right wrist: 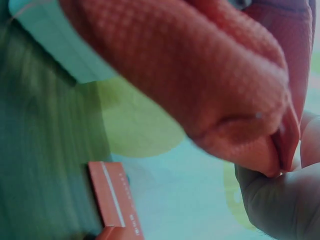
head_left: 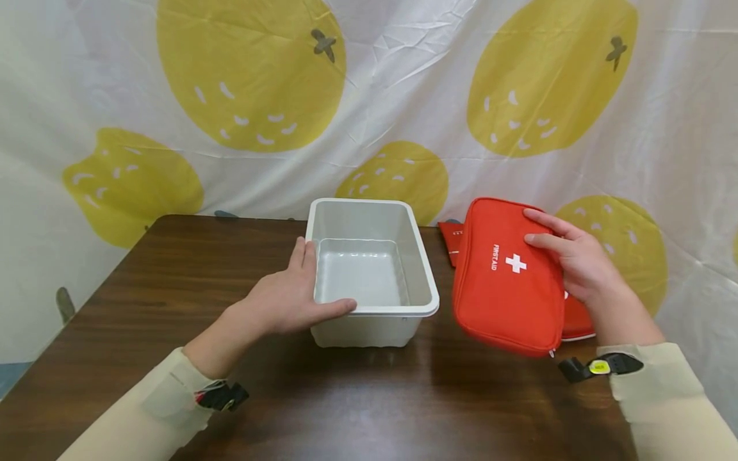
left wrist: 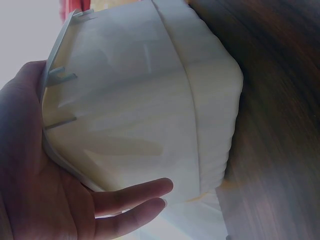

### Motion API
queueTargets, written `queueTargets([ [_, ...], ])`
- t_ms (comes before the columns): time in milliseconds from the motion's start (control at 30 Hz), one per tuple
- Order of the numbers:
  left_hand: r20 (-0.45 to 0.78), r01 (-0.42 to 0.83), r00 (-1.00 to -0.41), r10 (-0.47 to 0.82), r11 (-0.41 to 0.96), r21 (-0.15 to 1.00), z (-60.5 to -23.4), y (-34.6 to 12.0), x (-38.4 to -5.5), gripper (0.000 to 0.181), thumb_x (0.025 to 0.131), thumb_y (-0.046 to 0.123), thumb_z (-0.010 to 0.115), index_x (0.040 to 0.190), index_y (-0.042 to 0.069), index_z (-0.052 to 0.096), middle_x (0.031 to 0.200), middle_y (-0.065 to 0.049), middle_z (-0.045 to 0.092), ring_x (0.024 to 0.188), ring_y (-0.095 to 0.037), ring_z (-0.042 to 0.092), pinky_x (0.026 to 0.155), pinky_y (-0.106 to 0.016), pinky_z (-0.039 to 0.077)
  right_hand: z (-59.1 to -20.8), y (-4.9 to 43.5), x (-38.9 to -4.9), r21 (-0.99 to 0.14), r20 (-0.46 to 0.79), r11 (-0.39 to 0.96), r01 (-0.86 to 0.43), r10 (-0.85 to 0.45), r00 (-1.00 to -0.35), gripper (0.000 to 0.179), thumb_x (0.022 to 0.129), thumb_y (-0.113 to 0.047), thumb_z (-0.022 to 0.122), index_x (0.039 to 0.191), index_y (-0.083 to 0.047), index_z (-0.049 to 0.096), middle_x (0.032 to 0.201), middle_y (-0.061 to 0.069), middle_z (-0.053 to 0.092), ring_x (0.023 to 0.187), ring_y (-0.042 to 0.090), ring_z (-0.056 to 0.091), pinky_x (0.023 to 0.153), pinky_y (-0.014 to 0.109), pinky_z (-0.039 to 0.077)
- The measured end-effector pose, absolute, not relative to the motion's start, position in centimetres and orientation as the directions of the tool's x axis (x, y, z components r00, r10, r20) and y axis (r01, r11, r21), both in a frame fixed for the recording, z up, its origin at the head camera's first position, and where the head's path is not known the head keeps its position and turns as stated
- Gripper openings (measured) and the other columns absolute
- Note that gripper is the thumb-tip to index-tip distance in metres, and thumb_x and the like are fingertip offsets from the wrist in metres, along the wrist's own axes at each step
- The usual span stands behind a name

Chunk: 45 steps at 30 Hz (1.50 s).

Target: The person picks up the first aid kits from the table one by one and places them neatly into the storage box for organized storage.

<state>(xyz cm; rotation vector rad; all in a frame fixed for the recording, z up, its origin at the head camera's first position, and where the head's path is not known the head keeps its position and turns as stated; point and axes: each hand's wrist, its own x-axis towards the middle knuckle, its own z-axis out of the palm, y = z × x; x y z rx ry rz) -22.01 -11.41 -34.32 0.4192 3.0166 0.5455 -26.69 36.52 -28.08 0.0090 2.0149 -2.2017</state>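
An off-white plastic tub [head_left: 369, 330] stands upright on the dark wooden table. My left hand [head_left: 282, 298] rests at its near-left corner, thumb along the near rim and fingers at the left rim. In the left wrist view, fairly straight fingers [left wrist: 135, 195] extend beside the tub's outer wall [left wrist: 125, 110]. To the right of the tub, my right hand [head_left: 582, 259] grips a red first aid pouch [head_left: 504, 301] by its right edge, fingers over the printed front. The right wrist view shows the pouch's textured fabric [right wrist: 190, 70] close up.
Behind the held pouch, a flat red packet [head_left: 451, 238] with white print lies near the table's back edge. Another red item with white edging [head_left: 576, 320] lies partly hidden under the right hand. A lemon-patterned curtain [head_left: 398, 96] hangs behind the table [head_left: 230, 269].
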Motion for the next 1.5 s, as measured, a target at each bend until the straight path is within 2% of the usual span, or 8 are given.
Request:
queueTargets([
  [333,0.008,0.260,-0.962,0.275,0.899,0.353,-34.2,-11.3,-22.0,0.137,0.090,0.087,0.058,0.172,-0.009,0.006,0.182,-0.031,0.002,0.104,-0.042,0.078,0.082,-0.052,0.062,-25.3,35.5,-26.8,-0.994,-0.061,-0.086,0.066,-0.066,-0.996,0.050,0.105,-0.017,0.075,0.148,-0.040,0.070,0.126,-0.016,0.074,0.100,0.011,0.078,0.083,0.029,0.067],
  [700,0.003,0.260,-0.961,0.278,0.894,0.364,-34.0,-11.3,-21.9,0.136,0.091,0.086,0.059,0.172,-0.010,0.006,0.182,-0.031,0.000,0.099,-0.040,0.078,0.081,-0.050,0.062,-23.0,33.2,-27.3,-0.993,0.015,-0.120,-0.004,-0.089,-0.996,0.054,0.104,-0.016,0.076,0.153,-0.034,0.066,0.136,-0.013,0.071,0.107,0.011,0.077,0.085,0.028,0.066],
  [1067,-0.003,0.255,-0.961,0.276,0.894,0.368,-34.1,-11.3,-21.9,0.137,0.090,0.087,0.058,0.172,-0.009,0.006,0.182,-0.031,0.000,0.102,-0.041,0.078,0.082,-0.051,0.062,-21.6,29.0,-28.6,-0.985,0.041,-0.172,-0.020,-0.118,-0.992,0.052,0.102,-0.012,0.079,0.150,-0.031,0.070,0.133,-0.008,0.074,0.102,0.015,0.079,0.084,0.031,0.067],
  [1267,-0.008,0.258,-0.960,0.280,0.894,0.366,-34.1,-11.3,-21.9,0.137,0.090,0.088,0.058,0.172,-0.009,0.006,0.182,-0.031,0.002,0.100,-0.039,0.078,0.080,-0.050,0.062,-21.0,26.2,-29.5,-0.988,0.048,-0.149,-0.030,-0.118,-0.992,0.055,0.099,-0.016,0.083,0.150,-0.030,0.069,0.142,-0.003,0.067,0.102,0.017,0.078,0.084,0.031,0.067],
  [1500,0.012,0.266,-0.960,0.281,0.893,0.362,-34.2,-11.3,-21.9,0.136,0.090,0.088,0.057,0.172,-0.009,0.008,0.182,-0.030,0.005,0.106,-0.043,0.078,0.082,-0.051,0.063,-20.9,22.7,-30.9,-0.984,0.085,-0.170,-0.060,-0.147,-0.985,0.052,0.102,-0.011,0.077,0.150,-0.026,0.069,0.137,-0.001,0.069,0.097,0.016,0.079,0.084,0.030,0.066],
])
